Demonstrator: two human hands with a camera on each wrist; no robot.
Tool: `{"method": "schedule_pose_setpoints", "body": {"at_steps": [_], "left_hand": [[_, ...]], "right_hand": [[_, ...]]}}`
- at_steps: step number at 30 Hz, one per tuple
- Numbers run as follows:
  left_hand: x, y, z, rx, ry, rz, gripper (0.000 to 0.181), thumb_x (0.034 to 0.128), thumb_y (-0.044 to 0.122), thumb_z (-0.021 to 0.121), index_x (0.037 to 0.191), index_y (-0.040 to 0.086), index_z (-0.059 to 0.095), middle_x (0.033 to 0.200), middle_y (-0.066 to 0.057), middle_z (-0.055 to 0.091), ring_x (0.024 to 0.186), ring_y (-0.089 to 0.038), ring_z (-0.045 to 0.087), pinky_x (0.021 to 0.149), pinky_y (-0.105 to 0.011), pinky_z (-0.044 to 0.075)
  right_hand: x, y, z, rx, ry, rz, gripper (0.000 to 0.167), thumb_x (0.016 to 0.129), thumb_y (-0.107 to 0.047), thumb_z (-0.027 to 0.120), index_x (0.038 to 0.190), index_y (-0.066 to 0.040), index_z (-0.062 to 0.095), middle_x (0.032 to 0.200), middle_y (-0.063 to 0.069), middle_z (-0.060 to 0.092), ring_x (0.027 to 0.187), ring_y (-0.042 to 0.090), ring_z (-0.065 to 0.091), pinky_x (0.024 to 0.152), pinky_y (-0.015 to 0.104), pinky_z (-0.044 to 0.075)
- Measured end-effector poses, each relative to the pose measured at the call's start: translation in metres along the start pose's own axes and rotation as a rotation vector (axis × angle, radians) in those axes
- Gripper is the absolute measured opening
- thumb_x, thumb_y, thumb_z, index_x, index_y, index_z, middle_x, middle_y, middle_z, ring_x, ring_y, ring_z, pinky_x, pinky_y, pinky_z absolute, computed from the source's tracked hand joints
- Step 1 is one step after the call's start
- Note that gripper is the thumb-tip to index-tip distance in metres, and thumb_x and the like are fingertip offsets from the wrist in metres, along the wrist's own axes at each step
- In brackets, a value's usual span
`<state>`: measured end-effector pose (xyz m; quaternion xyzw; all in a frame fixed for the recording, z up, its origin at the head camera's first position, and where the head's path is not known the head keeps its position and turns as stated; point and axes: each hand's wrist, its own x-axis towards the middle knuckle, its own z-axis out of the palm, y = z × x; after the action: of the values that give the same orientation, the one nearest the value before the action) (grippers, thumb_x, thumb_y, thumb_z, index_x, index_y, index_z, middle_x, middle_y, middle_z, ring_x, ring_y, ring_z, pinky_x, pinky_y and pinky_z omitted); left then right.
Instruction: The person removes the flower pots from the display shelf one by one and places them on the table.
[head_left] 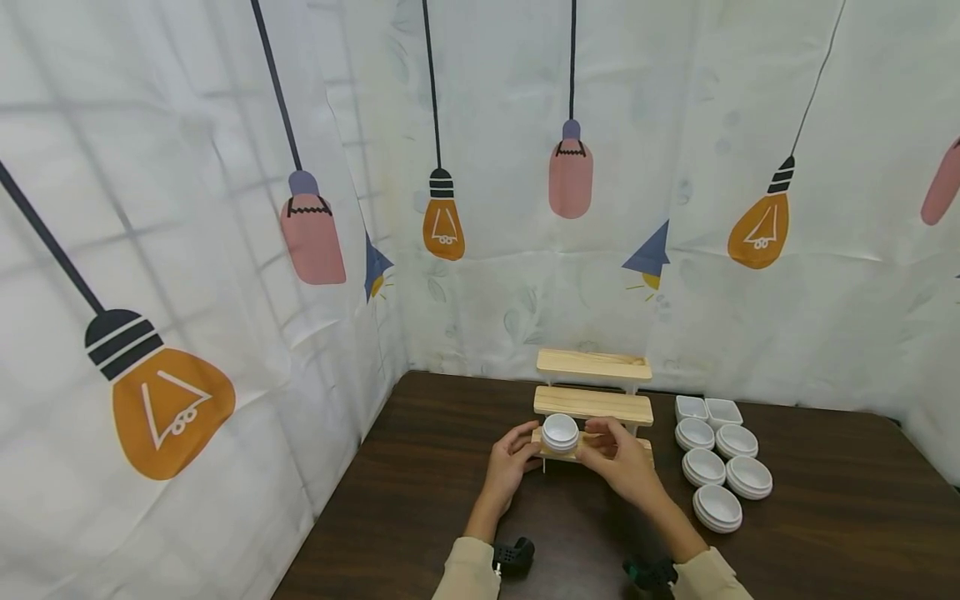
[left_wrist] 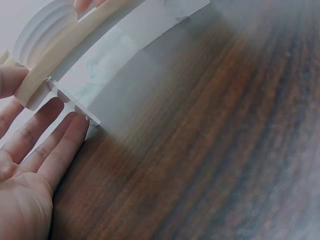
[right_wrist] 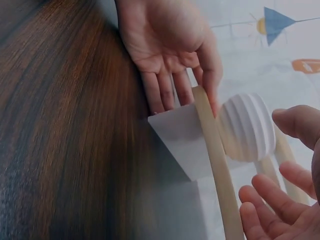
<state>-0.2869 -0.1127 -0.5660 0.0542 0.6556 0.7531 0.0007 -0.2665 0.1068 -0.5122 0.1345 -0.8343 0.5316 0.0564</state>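
Note:
A three-tier rack with pale wooden shelves and white side supports stands on the table. Stacked white bowls sit at the left part of its lowest shelf. My left hand grips that shelf's left end, thumb on top and fingers below, near the side support. To the right of the stack is my right hand, its thumb and fingers spread apart. In the right wrist view a small gap shows between the right thumb and the bowls.
More round white bowls stand in stacks in two columns on the right of the dark wooden table. Behind them are two square white dishes. A white curtain printed with lamps hangs along the back and left.

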Motion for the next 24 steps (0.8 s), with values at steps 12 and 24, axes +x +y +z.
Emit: {"method": "schedule_pose_setpoints", "body": {"at_steps": [12,24], "left_hand": [[0.001,-0.001,-0.001,0.007,-0.007,-0.003,0.045,0.0994,0.013,0.065,0.142,0.001,0.058,0.123,-0.018,0.071,0.097,-0.012,0.070,0.091,-0.040,0.060],[0.000,0.000,0.000,0.014,0.003,0.000,0.041,0.0997,0.014,0.065,0.140,0.005,0.061,0.123,-0.018,0.071,0.097,-0.012,0.070,0.089,-0.039,0.061]], "right_hand": [[0.010,0.000,0.013,0.001,0.027,-0.027,0.051,0.087,-0.021,0.083,0.131,-0.009,0.061,0.126,0.013,0.068,0.117,0.031,0.066,0.100,0.050,0.053],[0.013,-0.002,0.021,0.002,0.038,-0.013,0.056,0.085,-0.024,0.085,0.133,-0.010,0.059,0.126,0.014,0.069,0.116,0.030,0.066,0.099,0.050,0.053]]}}
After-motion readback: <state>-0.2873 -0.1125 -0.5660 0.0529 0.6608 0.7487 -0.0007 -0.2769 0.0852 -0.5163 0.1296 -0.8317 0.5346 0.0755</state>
